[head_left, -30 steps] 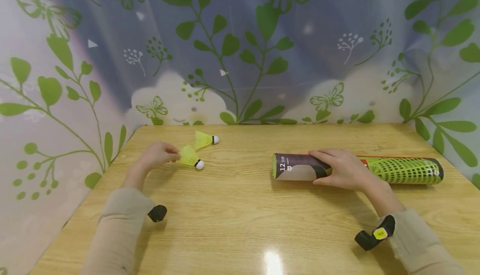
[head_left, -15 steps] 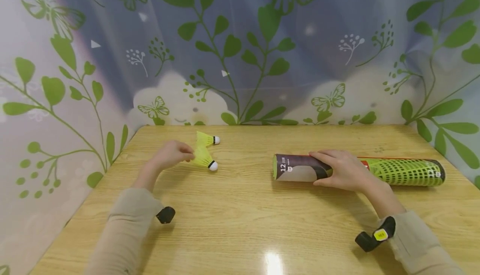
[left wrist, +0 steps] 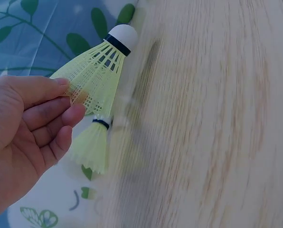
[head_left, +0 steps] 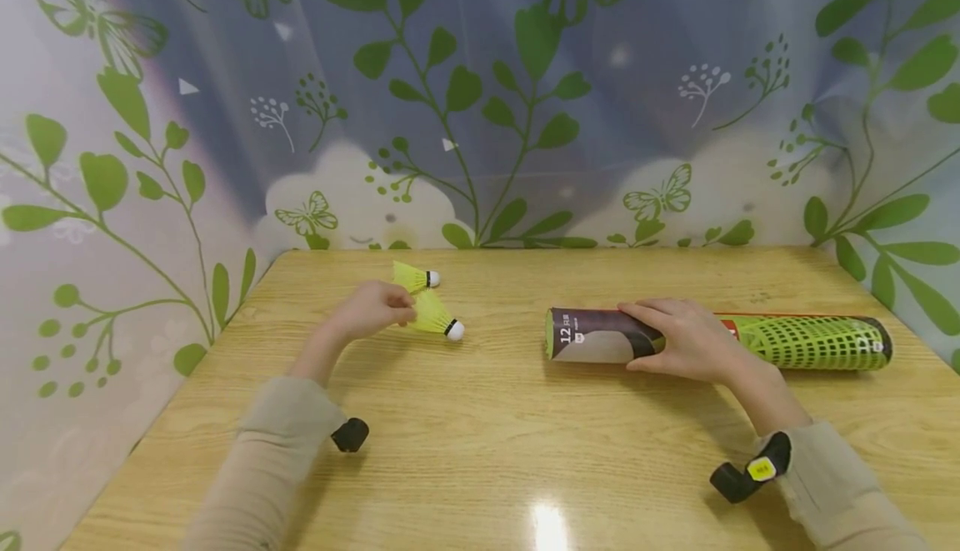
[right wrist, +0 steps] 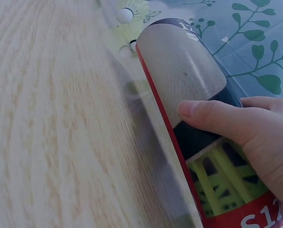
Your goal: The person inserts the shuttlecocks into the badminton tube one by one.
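My left hand (head_left: 377, 309) pinches the skirt edge of a yellow shuttlecock (head_left: 432, 315) between thumb and fingers. In the left wrist view this shuttlecock (left wrist: 96, 73) has a white cork with a dark band, pointing away from the hand. A second yellow shuttlecock (head_left: 414, 277) lies just behind it on the table. On the right, my right hand (head_left: 688, 338) grips a long printed shuttlecock tube (head_left: 813, 343) that lies on its side. Thumb and fingers go round the tube (right wrist: 182, 61), whose green-rimmed end faces left. The far fingers are hidden in the right wrist view.
A wooden table (head_left: 480, 434) lies under everything. A patterned curtain (head_left: 480, 101) with leaves and butterflies hangs along its back and left edges. Bare wood separates the shuttlecocks from the tube's left end.
My left hand has moved to the right, carrying the pinched shuttlecock toward the tube. The right hand, the tube and the other shuttlecock stay where they were.
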